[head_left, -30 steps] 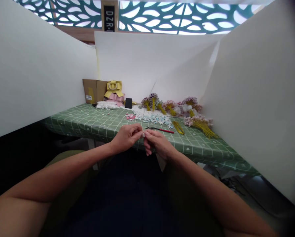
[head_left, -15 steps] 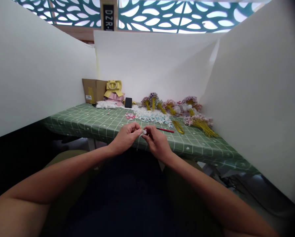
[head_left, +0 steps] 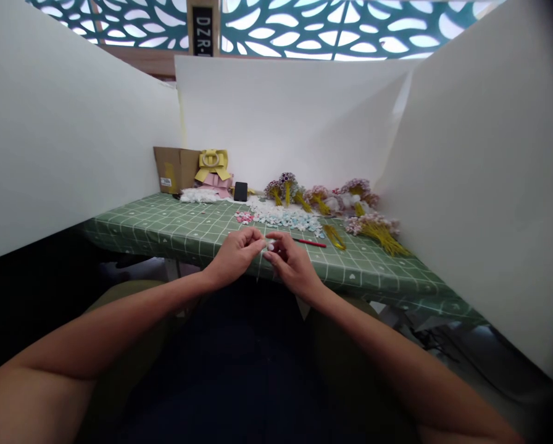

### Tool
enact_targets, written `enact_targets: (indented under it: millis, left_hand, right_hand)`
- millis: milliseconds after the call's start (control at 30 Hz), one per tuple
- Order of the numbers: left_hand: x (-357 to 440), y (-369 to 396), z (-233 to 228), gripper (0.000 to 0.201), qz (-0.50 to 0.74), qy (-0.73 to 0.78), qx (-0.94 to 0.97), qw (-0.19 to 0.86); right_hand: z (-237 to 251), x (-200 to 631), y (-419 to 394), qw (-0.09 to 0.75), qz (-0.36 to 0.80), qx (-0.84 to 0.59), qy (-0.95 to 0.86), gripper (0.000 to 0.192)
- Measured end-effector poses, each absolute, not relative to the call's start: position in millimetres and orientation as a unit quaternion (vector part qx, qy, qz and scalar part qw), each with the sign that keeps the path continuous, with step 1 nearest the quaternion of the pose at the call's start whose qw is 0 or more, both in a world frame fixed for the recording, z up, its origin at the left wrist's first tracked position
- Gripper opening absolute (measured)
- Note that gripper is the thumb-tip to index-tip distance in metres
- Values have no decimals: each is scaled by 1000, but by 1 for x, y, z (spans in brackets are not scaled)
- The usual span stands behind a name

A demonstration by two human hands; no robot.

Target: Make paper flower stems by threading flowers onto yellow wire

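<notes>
Just above the table's front edge, my left hand (head_left: 239,254) is closed in a pinch, thumb against curled fingers. A small white piece (head_left: 270,246) shows beside its fingertips, too small to tell its kind. My right hand (head_left: 292,262) curves its thumb and forefinger around this piece from the right, loosely closed on it. A thin pale strand (head_left: 258,274) hangs below the left fingertips. Beyond the hands, small white and pale blue flower pieces (head_left: 288,217) lie in a spread heap, with pink ones (head_left: 244,217) at its left end.
A red pen-like stick (head_left: 310,243) and a bundle of yellow-green stems (head_left: 334,237) lie right of the hands. Bunches of small artificial flowers (head_left: 373,228) stand at the right back. A cardboard box (head_left: 178,171), yellow bow (head_left: 213,163) and black phone-like block (head_left: 240,192) are behind left.
My right thumb and forefinger have opened slightly around the white piece, so more of it shows. My left hand stays nearly still.
</notes>
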State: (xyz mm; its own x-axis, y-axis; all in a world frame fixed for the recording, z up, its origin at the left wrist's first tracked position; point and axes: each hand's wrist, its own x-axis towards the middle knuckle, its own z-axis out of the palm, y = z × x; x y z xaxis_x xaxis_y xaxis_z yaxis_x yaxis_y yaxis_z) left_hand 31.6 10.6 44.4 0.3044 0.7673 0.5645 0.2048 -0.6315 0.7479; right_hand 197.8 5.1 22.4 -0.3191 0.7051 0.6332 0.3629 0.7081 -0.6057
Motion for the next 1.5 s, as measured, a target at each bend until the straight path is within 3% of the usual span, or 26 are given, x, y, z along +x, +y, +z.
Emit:
enact_targets:
  millis: [200,400,467,600,667,833,1067,1133,1267,1333,1400,1500]
  left_hand:
    - [32,4,48,23,502,289,748,324]
    - [31,2,51,24,492,286,781,255]
    - [30,2,50,24,497,287,789,217]
    - [28,6,48,20,491,295,800,178]
    - [28,9,47,20,484,307,798,184]
    - [30,6,48,24,494,316,782,211]
    - [31,-4,52,23,497,301,794,177]
    - [30,-2,52,23,493,296,803,155]
    - [29,5,48,21,478,301,808,165]
    - [29,8,47,22,477,309,798,200]
    - [30,10,47,23,486,315,781,233]
    - [31,9,48,22,500,319,762,260]
  right_hand:
    - [29,198,0,486,100,-340,-799,12]
    - [31,199,-4,493,71,-324,-805,13]
    - [31,196,-9,492,147,-327,-793,17]
    - [29,190,-10,451,440,-305,-714,31]
    - [27,189,-6,448,485,-296,-691,31]
    - [25,195,2,502,347,-293,-736,29]
    - [32,201,-5,484,138,-321,-802,17]
    - [34,200,-6,475,162,-319,-804,20]
    - [36,198,-5,430,405,-305,-747,30]
    - [34,197,-3,427,456,-301,-721,31]
    - [33,197,-1,448,407,-310,-733,27]
    - [31,198,1,469,244,-339,-778,24]
